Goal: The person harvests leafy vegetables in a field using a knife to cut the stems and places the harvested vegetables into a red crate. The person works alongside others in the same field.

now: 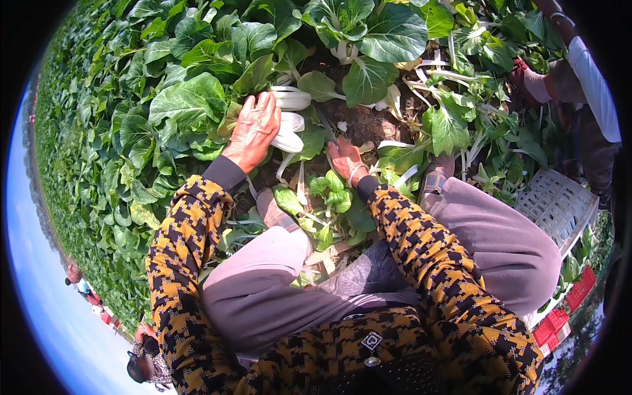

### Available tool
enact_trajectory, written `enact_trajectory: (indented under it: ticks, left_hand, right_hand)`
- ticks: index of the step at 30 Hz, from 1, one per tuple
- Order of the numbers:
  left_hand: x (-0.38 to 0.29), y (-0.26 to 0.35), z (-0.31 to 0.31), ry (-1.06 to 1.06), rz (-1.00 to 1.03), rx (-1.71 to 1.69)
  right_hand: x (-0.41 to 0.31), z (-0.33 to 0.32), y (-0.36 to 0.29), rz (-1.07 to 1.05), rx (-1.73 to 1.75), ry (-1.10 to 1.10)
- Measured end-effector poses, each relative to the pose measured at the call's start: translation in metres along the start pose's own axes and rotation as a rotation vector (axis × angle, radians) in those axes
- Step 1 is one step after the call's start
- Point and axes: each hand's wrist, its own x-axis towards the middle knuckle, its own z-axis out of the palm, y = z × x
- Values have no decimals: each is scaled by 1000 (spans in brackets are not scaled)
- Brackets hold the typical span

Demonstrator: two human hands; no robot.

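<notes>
My left hand (255, 129) lies over the leafy part of cut pak choi, fingers close together and thumb hidden beneath. Two thick white stem bases stick out past its fingers: an upper pak choi (292, 98) and a lower pak choi (289, 134). To the right, low over the soil, my right hand (345, 159) grips a knife (327, 124); its handle is inside the fist. The narrow blade points up and left, apart from the white stems. A loose green leaf (312, 140) lies between the hands.
A rooted pak choi (345, 52) stands ahead. Loose leaves (447, 126) and stalks litter the ground at right. Dense crop (123, 123) fills the left. A co-worker's leg (535, 84) and a white plastic crate (560, 205) are at right; red crates (552, 327) stand farther back.
</notes>
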Motion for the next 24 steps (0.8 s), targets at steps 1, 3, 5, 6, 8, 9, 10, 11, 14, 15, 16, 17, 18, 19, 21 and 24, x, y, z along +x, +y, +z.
enact_trajectory:
  ticks: [1, 3, 5, 6, 8, 9, 10, 11, 14, 15, 16, 17, 18, 19, 21, 24]
  left_hand:
    - [-1, 0, -6, 6, 1, -69]
    - [-7, 1, -20, 111, 9, -222]
    - [-13, 5, -35, 143, -43, -407]
    - [-19, 5, -44, 147, -48, -504]
    - [-27, 7, -60, 103, -81, -613]
    - [-32, 8, -67, 128, -92, -651]
    - [-37, 8, -74, 93, -107, -684]
    - [-40, 5, -79, 99, -101, -684]
    - [-46, -2, -96, -47, -144, -738]
    - [-48, -4, -103, 8, -115, -712]
    - [-50, -6, -111, 65, -86, -684]
    - [-52, -7, -121, 119, -59, -656]
    - [-56, -8, -132, 83, -71, -650]
    - [-61, -11, -145, 100, -55, -681]
    - [-68, -13, -166, 144, -88, -845]
    - [-71, -15, -182, 107, -73, -954]
  right_hand:
    - [-4, -7, -2, 52, 84, 74]
    - [-10, -19, -12, 197, 580, 139]
    - [-11, -32, -26, 229, 1166, 6]
    - [-9, -36, -34, 238, 1283, -54]
    - [-6, -43, -49, 355, 1412, -139]
    - [-5, -45, -55, 326, 1558, -185]
    - [-5, -46, -61, 327, 1587, -139]
    - [-5, -49, -65, 303, 1579, -118]
    - [-8, -56, -75, 219, 1584, -225]
    - [-8, -58, -80, 174, 1558, -241]
    - [-9, -62, -85, 112, 1543, -260]
    - [-11, -67, -92, 122, 1500, -234]
    - [-12, -72, -99, 110, 1469, -217]
    - [-12, -78, -109, 117, 1438, -189]
    - [-15, -92, -128, 7, 1343, -52]
    - [-21, -107, -156, -134, 1027, 20]
